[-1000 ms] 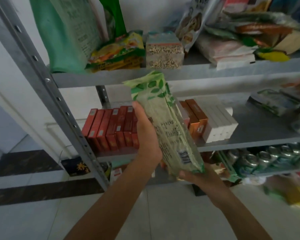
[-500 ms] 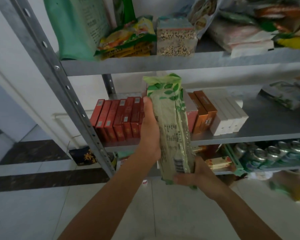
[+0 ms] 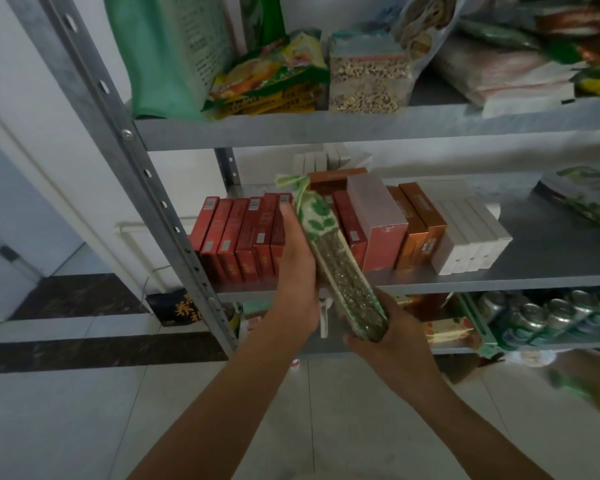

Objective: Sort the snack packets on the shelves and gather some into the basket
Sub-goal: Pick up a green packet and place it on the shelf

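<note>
- My left hand (image 3: 297, 271) is closed along the side of a long green-leaf packet (image 3: 336, 261), thumb pointing up its edge.
- My right hand (image 3: 388, 337) cups the packet's lower end, fingers wrapped under it.
- The packet stands tilted in the air, its crimped top leaning left, just before the front edge of the middle shelf (image 3: 499, 282).
- Behind it, red boxes (image 3: 236, 237) stand in a row at that shelf's left end, then a pink box (image 3: 378, 220), orange boxes (image 3: 420, 226) and white boxes (image 3: 471, 237) toward the middle.
- The top shelf (image 3: 326, 128) carries a teal bag (image 3: 167, 53), yellow-green packets (image 3: 274, 77) and a grain block (image 3: 368, 74).
- Cans (image 3: 551, 317) lie on the shelf below, at the right.
- I see no basket.
</note>
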`<act>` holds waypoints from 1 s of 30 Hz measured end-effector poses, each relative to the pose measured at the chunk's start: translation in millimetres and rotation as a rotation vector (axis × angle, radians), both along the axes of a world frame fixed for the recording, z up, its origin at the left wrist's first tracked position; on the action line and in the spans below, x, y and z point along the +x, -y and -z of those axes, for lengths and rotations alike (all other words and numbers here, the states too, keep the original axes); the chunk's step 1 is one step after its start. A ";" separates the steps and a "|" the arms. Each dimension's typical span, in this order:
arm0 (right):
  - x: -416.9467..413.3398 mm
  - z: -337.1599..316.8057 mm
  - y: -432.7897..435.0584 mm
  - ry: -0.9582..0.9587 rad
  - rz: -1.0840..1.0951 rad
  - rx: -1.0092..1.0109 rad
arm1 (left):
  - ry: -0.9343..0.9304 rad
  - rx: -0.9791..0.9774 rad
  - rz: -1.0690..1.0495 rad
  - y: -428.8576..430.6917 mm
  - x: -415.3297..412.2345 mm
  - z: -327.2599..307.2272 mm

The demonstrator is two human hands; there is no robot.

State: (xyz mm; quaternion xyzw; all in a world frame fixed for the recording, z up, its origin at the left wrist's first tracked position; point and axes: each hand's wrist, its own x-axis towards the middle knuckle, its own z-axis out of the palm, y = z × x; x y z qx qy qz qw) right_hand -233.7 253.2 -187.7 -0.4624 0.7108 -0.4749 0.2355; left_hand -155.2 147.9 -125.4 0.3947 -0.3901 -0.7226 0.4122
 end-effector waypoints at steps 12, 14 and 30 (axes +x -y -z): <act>9.0 21.8 1.1 -0.530 0.032 0.085 | -0.166 0.306 -0.270 6.0 -4.8 24.5; 2.5 5.1 2.7 -0.234 -0.110 0.120 | -0.217 0.296 -0.247 10.6 -0.3 27.7; 1.7 -5.2 8.5 -0.388 0.015 -0.051 | -0.165 0.163 -0.189 13.7 15.7 17.4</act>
